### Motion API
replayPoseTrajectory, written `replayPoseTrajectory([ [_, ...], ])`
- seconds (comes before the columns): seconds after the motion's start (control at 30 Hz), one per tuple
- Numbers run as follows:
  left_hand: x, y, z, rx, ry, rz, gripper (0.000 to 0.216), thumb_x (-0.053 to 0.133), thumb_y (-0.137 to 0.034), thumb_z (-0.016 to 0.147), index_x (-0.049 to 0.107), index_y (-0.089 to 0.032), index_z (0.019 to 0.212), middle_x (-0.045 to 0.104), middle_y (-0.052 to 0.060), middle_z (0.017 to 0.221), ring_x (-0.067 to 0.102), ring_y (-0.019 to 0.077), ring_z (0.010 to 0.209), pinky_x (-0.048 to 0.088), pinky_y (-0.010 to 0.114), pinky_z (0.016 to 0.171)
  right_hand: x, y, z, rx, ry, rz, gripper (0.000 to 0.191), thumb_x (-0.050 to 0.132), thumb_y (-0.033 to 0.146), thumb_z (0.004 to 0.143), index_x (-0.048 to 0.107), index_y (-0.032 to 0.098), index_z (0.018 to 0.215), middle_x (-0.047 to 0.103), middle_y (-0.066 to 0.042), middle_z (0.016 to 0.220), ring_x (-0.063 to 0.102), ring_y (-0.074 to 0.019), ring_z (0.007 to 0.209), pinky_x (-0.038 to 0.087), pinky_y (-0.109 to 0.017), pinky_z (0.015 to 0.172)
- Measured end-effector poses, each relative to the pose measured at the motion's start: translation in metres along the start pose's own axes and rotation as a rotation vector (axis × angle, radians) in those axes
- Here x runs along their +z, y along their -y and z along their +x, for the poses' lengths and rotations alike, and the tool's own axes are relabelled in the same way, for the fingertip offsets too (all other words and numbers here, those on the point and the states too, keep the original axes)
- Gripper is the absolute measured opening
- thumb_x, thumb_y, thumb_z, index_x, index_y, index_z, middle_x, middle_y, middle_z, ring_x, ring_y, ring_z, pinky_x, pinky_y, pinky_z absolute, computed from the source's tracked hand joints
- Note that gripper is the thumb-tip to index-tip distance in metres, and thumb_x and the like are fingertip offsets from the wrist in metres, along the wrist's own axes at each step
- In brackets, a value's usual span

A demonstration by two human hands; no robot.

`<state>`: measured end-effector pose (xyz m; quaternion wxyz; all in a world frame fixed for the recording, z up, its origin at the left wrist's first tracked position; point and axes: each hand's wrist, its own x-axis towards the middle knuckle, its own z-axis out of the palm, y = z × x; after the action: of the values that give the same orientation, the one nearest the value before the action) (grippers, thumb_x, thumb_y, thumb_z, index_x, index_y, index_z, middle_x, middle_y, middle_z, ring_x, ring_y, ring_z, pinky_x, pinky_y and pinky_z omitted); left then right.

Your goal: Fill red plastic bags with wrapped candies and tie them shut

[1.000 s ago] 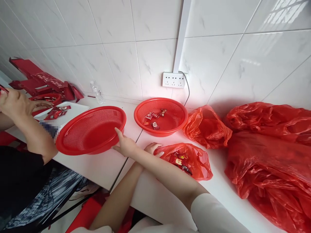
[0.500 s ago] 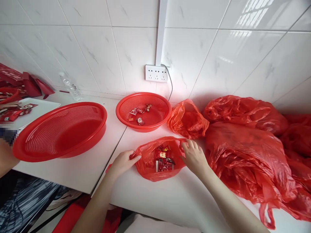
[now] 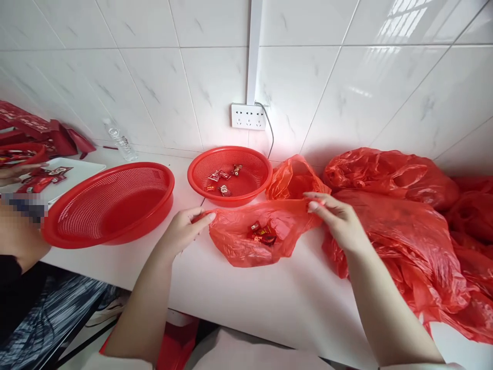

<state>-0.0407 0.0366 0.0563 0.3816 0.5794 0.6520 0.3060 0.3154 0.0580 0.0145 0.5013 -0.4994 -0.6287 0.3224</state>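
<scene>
A thin red plastic bag (image 3: 239, 246) is stretched sideways between my two hands just above the white table. My left hand (image 3: 185, 228) pinches its left edge, and my right hand (image 3: 339, 218) grips the opposite top corner. Through the bag's mouth, several small wrapped candies (image 3: 264, 235) show at the bottom. Behind the bag stands a round red basket (image 3: 254, 198) with several more wrapped candies (image 3: 224, 190) in it. An open red plastic bag (image 3: 296, 177) sits to the basket's right, partly behind my right hand.
A larger red basket (image 3: 154, 223) stands tilted at left. Beyond it, another person's hand (image 3: 19, 173) is over a white tray (image 3: 90, 168) with red packets. A clear bottle (image 3: 121, 141) leans by the wall. Bundles of red bags (image 3: 408, 241) fill the right. A socket (image 3: 248, 117) is on the wall.
Both hands have risen and moved apart, pulling the bag's mouth wider and flatter. The right hand went up and right. The candies inside have shifted and show less.
</scene>
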Motion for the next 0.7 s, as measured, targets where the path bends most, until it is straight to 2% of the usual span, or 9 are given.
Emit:
replayPoseTrajectory([
  [0.13,-0.02,-0.025,0.005,0.203,-0.073,-0.155,0.026,0.065,-0.046,0.078,0.063,-0.021,0.073,0.045,-0.002,0.058,0.042,0.0108,0.051,0.035,0.021,0.042,-0.006,0.045,0.013,-0.169,-0.235,0.391,0.019,0.058,0.034,0.089,0.063,0.022,0.074,0.067,-0.005,0.118,0.058,-0.0262,0.118,0.041,-0.048,0.104],
  [0.2,-0.026,-0.037,0.007,0.332,-0.094,-0.224,0.022,0.067,-0.041,0.078,0.063,-0.021,0.072,0.05,0.0,0.063,0.047,0.0117,0.057,0.041,0.023,0.051,-0.003,0.062,0.017,-0.248,-0.277,0.536,0.014,0.055,0.033,0.09,0.065,0.025,0.088,0.067,-0.004,0.116,0.058,-0.0252,0.12,0.042,-0.05,0.104],
  [0.27,-0.029,-0.047,0.009,0.424,-0.095,-0.265,0.019,0.068,-0.038,0.078,0.064,-0.02,0.072,0.053,0.0,0.067,0.051,0.0125,0.062,0.044,0.024,0.057,0.003,0.071,0.019,-0.254,-0.249,0.579,0.025,0.054,0.035,0.091,0.06,0.031,0.115,0.066,-0.004,0.119,0.058,-0.0235,0.121,0.045,-0.049,0.101],
  [0.33,-0.03,-0.052,0.013,0.461,-0.101,-0.292,0.019,0.068,-0.037,0.079,0.062,-0.021,0.071,0.051,-0.001,0.064,0.05,0.012,0.06,0.044,0.024,0.056,0.01,0.072,0.019,-0.19,-0.153,0.516,0.049,0.058,0.037,0.089,0.044,0.039,0.136,0.063,-0.005,0.125,0.058,-0.0223,0.122,0.049,-0.046,0.096],
  [0.43,-0.031,-0.05,0.02,0.48,-0.21,-0.277,0.016,0.069,-0.035,0.078,0.06,-0.021,0.076,0.052,-0.002,0.065,0.051,0.0115,0.059,0.044,0.024,0.055,0.018,0.061,0.016,-0.097,-0.018,0.395,0.067,0.065,0.037,0.085,0.034,0.04,0.144,0.057,-0.007,0.135,0.06,-0.0228,0.119,0.054,-0.042,0.09],
  [0.53,-0.029,-0.028,0.022,0.593,-0.51,-0.163,0.019,0.07,-0.029,0.076,0.062,-0.022,0.092,0.062,0.002,0.087,0.061,0.0166,0.083,0.049,0.03,0.076,0.02,0.043,0.008,-0.044,0.079,0.33,0.066,0.064,0.038,0.086,0.033,0.037,0.145,0.055,-0.006,0.138,0.06,-0.0232,0.119,0.055,-0.043,0.09],
  [0.6,-0.023,-0.001,0.013,0.785,-0.884,-0.051,0.027,0.07,-0.027,0.075,0.062,-0.023,0.1,0.062,0.005,0.099,0.06,0.0205,0.095,0.047,0.035,0.085,0.015,0.029,-0.001,-0.016,0.127,0.244,0.058,0.063,0.039,0.086,0.042,0.034,0.141,0.055,-0.006,0.138,0.054,-0.0241,0.125,0.051,-0.045,0.098],
  [0.67,-0.01,0.033,-0.003,1.061,-1.198,0.085,0.024,0.069,-0.026,0.073,0.062,-0.025,0.096,0.061,0.005,0.092,0.059,0.022,0.089,0.047,0.038,0.079,0.008,0.013,-0.011,-0.044,0.097,0.17,0.043,0.063,0.041,0.086,0.056,0.031,0.128,0.054,-0.006,0.139,0.048,-0.0264,0.131,0.045,-0.046,0.105],
  [0.7,0.0,0.05,-0.012,1.197,-1.141,0.174,0.017,0.067,-0.028,0.074,0.061,-0.026,0.089,0.06,0.003,0.082,0.058,0.0206,0.077,0.046,0.037,0.07,0.004,0.005,-0.017,-0.084,0.035,0.165,0.035,0.061,0.044,0.087,0.061,0.029,0.119,0.052,-0.007,0.14,0.046,-0.0277,0.133,0.043,-0.047,0.106],
])
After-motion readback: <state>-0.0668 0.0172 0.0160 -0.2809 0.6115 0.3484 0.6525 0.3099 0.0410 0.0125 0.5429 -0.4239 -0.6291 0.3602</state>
